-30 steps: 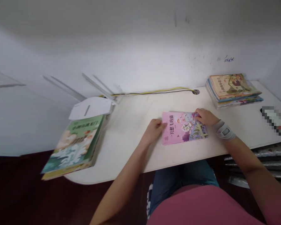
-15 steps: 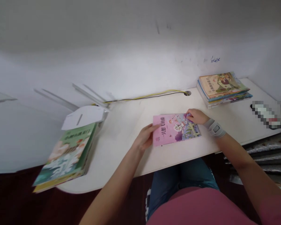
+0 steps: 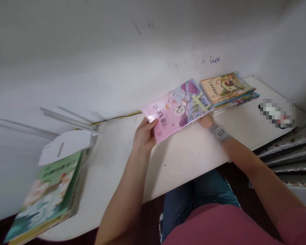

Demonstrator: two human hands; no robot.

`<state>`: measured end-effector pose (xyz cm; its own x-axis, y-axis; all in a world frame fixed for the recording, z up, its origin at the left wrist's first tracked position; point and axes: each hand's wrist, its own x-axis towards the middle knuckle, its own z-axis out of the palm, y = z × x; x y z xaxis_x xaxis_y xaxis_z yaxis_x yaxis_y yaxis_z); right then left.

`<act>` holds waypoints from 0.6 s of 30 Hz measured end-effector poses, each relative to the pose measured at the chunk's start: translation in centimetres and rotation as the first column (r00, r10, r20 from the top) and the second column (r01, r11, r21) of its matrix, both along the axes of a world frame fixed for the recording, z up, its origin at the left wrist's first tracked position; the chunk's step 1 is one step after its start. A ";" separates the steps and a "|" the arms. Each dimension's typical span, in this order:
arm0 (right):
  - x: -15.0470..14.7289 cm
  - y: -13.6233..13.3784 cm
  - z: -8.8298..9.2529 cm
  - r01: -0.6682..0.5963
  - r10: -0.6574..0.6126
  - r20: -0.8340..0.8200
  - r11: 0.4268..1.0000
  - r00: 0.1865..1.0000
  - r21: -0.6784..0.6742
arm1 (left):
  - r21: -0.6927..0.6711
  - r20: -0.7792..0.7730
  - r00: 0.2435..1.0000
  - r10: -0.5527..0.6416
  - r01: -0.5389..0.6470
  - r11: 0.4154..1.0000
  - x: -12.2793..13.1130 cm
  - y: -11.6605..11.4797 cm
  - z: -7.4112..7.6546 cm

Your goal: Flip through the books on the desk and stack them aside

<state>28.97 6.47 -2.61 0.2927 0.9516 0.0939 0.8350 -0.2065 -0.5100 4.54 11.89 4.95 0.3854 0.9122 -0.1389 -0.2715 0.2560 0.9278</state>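
A thin pink picture book [image 3: 173, 110] is raised off the white table [image 3: 178, 170] and tilted, its cover facing me. My left hand [image 3: 145, 134] grips its left edge, thumb on the cover and fingers behind. Under the lower right corner is my right hand [image 3: 206, 120], closed around that part of the book, with its fingers mostly hidden beneath. The book's right end reaches close to a stack of picture books [image 3: 225, 88] and overlaps its left side from my view.
At the left lies another pile of books with a green cover [image 3: 51, 190], beside a white rounded object [image 3: 66, 144]. A blurred-out phone-like item [image 3: 277, 113] rests at the right. A cable [image 3: 117, 117] runs along the wall. Silvery padded layers [image 3: 293, 146] sit below the table's right side.
Both hands have lifted the pink book off the table and tipped it up toward the wall. My right hand has shifted from its top right corner to underneath. The view has turned slightly right.
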 end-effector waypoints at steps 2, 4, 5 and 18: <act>-0.5 0.0 -0.1 0.025 -0.024 0.027 0.999 0.999 -0.033 | -0.009 0.057 0.995 -0.080 0.080 0.997 5.0 1.4 0.3; -0.9 0.0 0.0 0.036 -0.033 0.052 0.998 0.998 -0.058 | -0.029 0.106 0.984 -0.143 0.146 0.989 10.8 2.6 0.5; -1.0 -0.1 0.1 0.035 -0.031 0.061 0.997 0.998 -0.065 | -0.032 0.127 0.975 -0.180 0.185 0.982 13.7 3.1 0.6; -1.5 0.0 1.7 -0.002 0.021 0.083 0.975 0.996 -0.224 | -0.069 -0.003 0.991 -0.131 0.131 0.989 29.3 6.8 -1.5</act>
<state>27.44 6.52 -0.91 0.2813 0.9546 -0.0976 0.8760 -0.2970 -0.3801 33.88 18.69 3.44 0.4995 0.8422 -0.2029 -0.2246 0.3521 0.9086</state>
